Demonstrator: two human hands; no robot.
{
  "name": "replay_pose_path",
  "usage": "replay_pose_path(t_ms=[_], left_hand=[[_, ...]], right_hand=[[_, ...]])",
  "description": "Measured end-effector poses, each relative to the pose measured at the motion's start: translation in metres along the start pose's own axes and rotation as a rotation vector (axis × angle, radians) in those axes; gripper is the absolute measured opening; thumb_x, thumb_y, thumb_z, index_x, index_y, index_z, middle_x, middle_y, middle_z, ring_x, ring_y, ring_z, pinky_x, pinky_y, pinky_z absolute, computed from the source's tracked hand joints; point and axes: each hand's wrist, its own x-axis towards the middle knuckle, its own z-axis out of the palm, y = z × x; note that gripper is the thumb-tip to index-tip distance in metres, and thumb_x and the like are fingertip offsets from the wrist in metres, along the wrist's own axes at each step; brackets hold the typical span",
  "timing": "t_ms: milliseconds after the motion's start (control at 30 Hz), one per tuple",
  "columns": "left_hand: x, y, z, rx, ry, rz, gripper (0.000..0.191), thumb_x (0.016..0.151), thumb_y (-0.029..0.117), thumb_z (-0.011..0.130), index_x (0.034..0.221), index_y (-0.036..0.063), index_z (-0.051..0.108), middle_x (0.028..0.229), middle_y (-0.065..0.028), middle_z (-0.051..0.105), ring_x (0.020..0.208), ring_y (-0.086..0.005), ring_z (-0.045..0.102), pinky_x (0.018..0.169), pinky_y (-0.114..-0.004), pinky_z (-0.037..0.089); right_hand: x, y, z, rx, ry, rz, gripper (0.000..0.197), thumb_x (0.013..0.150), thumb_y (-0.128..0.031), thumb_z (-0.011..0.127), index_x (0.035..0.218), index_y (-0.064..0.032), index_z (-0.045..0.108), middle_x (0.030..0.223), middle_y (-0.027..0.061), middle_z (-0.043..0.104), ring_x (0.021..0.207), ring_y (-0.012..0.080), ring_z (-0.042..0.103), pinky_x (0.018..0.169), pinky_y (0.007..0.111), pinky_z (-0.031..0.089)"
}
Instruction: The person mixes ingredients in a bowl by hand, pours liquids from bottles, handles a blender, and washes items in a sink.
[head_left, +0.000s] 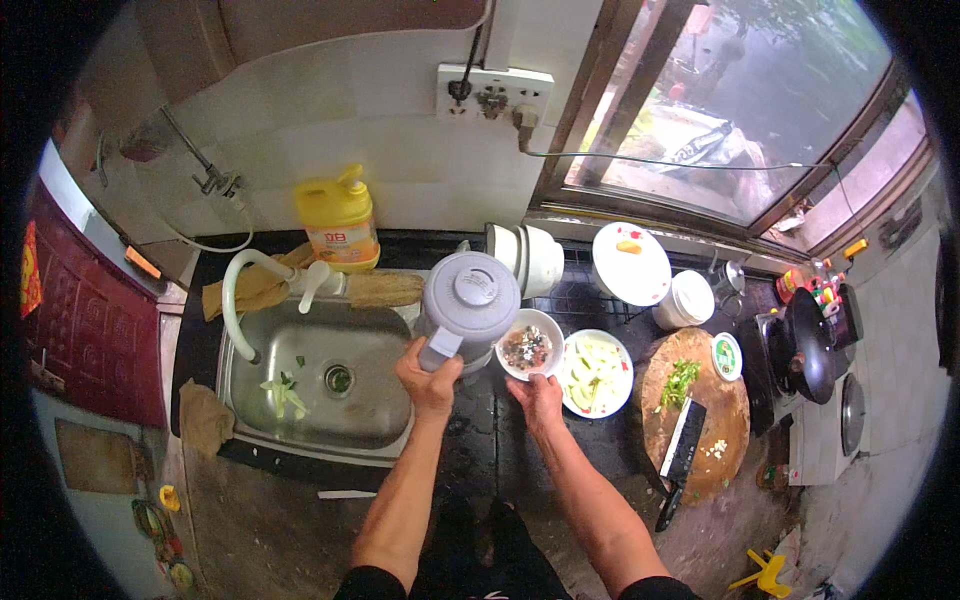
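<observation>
My left hand (430, 382) grips the handle of a grey lidded appliance, perhaps an electric kettle or pot (472, 296), beside the sink. The fingers of my right hand (538, 397) hold the near rim of a small white bowl (556, 341) with dark and reddish pieces in it; the thumb is at its left side. Touching or nearly touching that bowl on the right is a plate of pale green sliced vegetable (598, 373). Further right, a round wooden chopping board (720, 412) bears chopped greens (681, 382), minced white bits (716, 448) and a cleaver (682, 442).
The steel sink (315, 412) with a white faucet (238, 300) lies left; vegetable scraps are inside. Behind stand a yellow detergent jug (337, 217), stacked white bowls (541, 262), a white plate (630, 274) and lidded tubs (686, 298). A wok (812, 345) sits far right.
</observation>
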Motion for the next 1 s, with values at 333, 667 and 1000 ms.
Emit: replay_pose_path(t_ms=[333,667,1000], left_hand=[[-0.029,-0.004,0.009,0.217,0.036,0.061,0.02,0.069,0.009,0.067,0.084,-0.0024,0.06,0.081,-0.003,0.057,0.073,-0.0119,0.053,0.067,-0.028,0.043],[-0.024,0.023,0.006,0.069,-0.038,-0.102,0.018,0.07,0.007,0.067,0.08,0.0005,0.054,0.073,-0.002,0.055,0.069,-0.0106,0.05,0.062,-0.028,0.043],[-0.042,0.02,-0.007,0.112,-0.051,0.014,0.043,0.072,0.008,0.056,0.111,-0.0007,0.041,0.11,-0.0113,0.04,0.102,-0.0203,0.041,0.092,-0.036,0.032]], right_hand=[[-0.001,0.003,0.002,0.046,0.004,0.016,0.035,0.085,-0.005,0.043,0.119,0.0039,0.038,0.113,0.02,0.054,0.095,0.0332,0.061,0.087,0.044,0.052],[-0.014,-0.007,-0.008,0.077,-0.083,0.144,0.038,0.091,-0.017,0.053,0.121,0.0015,0.039,0.116,0.0172,0.052,0.106,0.0319,0.057,0.089,0.038,0.049],[-0.055,-0.006,-0.053,-0.015,0.106,0.181,0.024,0.088,-0.014,0.05,0.101,0.0061,0.051,0.099,0.0193,0.058,0.087,0.0288,0.062,0.078,0.037,0.054]])
